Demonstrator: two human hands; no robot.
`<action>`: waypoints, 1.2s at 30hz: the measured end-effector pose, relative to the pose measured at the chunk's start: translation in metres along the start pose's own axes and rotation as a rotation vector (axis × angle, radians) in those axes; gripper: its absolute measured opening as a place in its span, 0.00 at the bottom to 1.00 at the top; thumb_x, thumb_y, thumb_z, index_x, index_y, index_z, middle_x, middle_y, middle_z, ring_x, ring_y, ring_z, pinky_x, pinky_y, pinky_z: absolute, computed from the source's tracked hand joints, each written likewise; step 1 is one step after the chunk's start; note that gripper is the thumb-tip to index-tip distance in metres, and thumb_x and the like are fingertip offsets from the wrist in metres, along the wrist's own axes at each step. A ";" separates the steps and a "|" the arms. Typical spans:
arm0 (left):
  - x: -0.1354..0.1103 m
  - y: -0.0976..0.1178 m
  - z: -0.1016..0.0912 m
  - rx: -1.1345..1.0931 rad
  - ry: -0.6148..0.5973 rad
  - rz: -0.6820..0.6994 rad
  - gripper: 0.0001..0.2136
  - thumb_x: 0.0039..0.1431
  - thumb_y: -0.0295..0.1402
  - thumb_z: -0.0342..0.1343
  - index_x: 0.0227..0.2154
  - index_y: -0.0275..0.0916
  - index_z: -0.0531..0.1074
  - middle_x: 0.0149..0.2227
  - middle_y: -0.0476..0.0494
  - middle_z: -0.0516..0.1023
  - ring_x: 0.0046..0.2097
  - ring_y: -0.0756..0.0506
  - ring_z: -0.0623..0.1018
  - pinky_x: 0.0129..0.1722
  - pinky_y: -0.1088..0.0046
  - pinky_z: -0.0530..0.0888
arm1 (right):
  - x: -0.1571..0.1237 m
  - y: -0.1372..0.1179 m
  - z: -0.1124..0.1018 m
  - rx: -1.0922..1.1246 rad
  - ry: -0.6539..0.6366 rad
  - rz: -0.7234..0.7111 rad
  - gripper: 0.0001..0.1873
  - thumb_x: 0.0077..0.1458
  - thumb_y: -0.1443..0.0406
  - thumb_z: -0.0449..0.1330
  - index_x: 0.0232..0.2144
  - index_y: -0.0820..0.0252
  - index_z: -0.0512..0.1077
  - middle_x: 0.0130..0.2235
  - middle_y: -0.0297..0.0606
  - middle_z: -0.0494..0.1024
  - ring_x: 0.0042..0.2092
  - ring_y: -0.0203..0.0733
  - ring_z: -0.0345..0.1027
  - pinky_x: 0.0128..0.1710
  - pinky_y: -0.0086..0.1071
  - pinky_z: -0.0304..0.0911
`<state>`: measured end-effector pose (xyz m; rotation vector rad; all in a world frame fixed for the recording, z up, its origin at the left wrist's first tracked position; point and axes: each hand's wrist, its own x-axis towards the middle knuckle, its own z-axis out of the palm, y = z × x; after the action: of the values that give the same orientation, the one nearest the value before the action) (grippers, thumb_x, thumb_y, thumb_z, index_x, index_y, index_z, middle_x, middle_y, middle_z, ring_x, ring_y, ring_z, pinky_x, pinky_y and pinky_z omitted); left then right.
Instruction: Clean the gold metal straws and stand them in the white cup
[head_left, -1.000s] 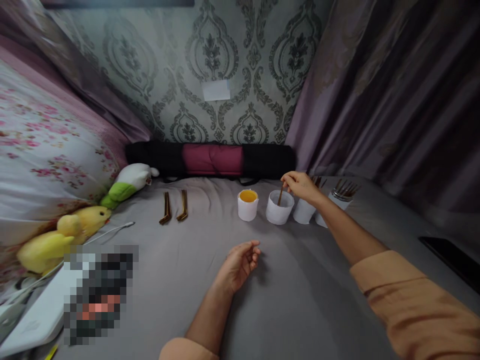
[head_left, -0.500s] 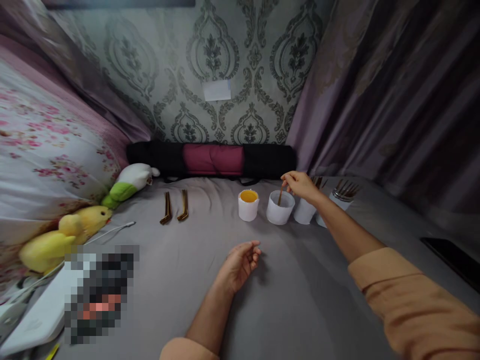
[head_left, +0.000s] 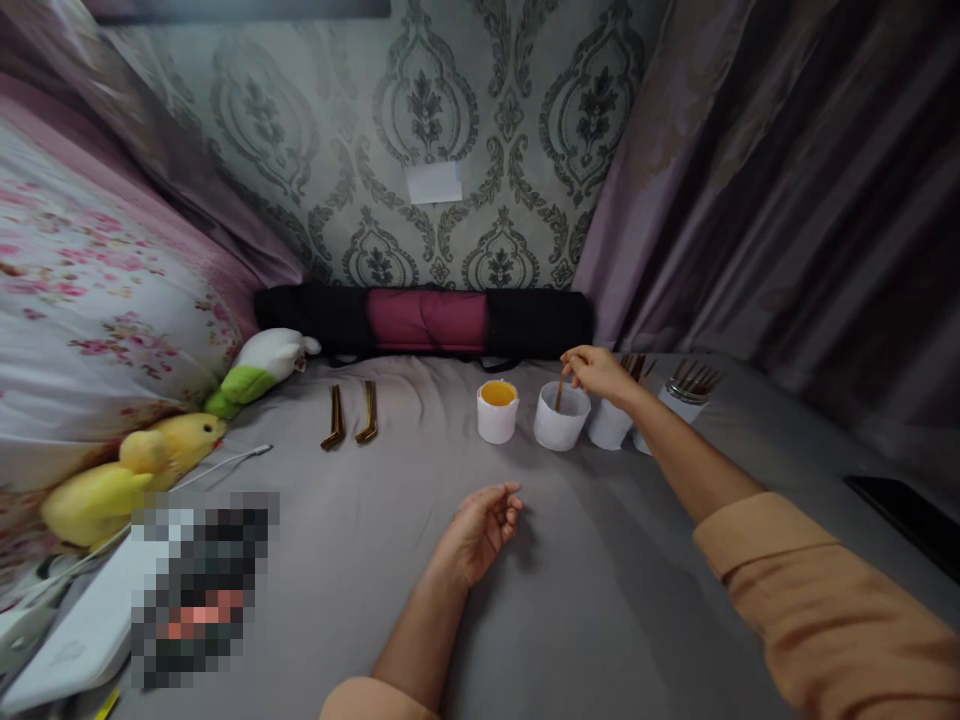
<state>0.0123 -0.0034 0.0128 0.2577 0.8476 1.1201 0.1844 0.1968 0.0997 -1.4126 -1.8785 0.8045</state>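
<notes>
The right hand (head_left: 596, 372) is stretched far forward and pinches the top of a thin brown stick (head_left: 559, 393) between thumb and fingertips. The left hand (head_left: 480, 530) lies on the grey bed sheet (head_left: 600, 580), palm turned inward, fingers loosely curled and holding nothing. In the head view the stick stands nearly upright with its lower end inside an open white cup (head_left: 560, 420), the second in a row of four near the far edge of the bed. To its left is a white cup with yellow contents (head_left: 497, 410). To its right are another white cup (head_left: 609, 425), partly behind the wrist, and a container of brown sticks (head_left: 681, 392). Whether the stick's tip touches the cup's bottom or any contents cannot be seen. Two bent brown pieces (head_left: 349, 415) lie side by side well to the left, apart from the cups. Judged from this, the step in hand is working the stick in that cup. Moving it further calls for a steady, vertical pinch, because the cup looks light, stands on soft bedding with neighbours close on both sides, and no hand steadies it.
</notes>
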 end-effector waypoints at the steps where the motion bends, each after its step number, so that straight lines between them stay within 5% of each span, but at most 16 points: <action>1: 0.000 0.000 0.000 0.000 0.001 0.002 0.07 0.51 0.28 0.51 0.33 0.31 0.68 0.24 0.46 0.70 0.22 0.56 0.66 0.23 0.80 0.64 | 0.000 0.000 0.000 0.000 0.000 0.002 0.09 0.52 0.69 0.49 0.34 0.64 0.67 0.32 0.41 0.74 0.19 0.27 0.63 0.14 0.20 0.54; 36: 0.000 0.001 0.001 -0.008 -0.005 0.011 0.08 0.51 0.28 0.51 0.34 0.30 0.68 0.25 0.45 0.69 0.23 0.56 0.66 0.23 0.80 0.63 | 0.001 0.005 -0.002 -0.014 0.021 0.043 0.13 0.50 0.69 0.50 0.39 0.66 0.68 0.35 0.44 0.75 0.20 0.29 0.65 0.14 0.21 0.56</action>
<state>0.0126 -0.0030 0.0143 0.2590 0.8385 1.1325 0.1893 0.1990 0.0970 -1.4696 -1.8472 0.7957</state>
